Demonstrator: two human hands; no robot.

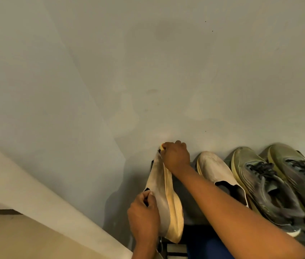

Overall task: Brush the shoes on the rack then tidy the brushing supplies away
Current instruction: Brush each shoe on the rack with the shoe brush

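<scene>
A beige slip-on shoe (160, 186) with a pale yellow sole is tipped on its side, toe toward the wall, at the left end of the shoe row. My left hand (144, 214) grips its heel collar from below. My right hand (176, 156) is closed over the toe end. A small yellow bit (162, 146) pokes out at its fingertips; I cannot tell whether it is the sole tip or a brush. The matching beige shoe (215, 172) lies flat just right of my right forearm.
Two olive-grey laced sneakers (267, 184) (301, 165) stand right of the beige pair, toes to the plain wall (148, 71). Dark rack parts (176, 249) show under the held shoe. A pale ledge (36, 193) runs diagonally at the lower left.
</scene>
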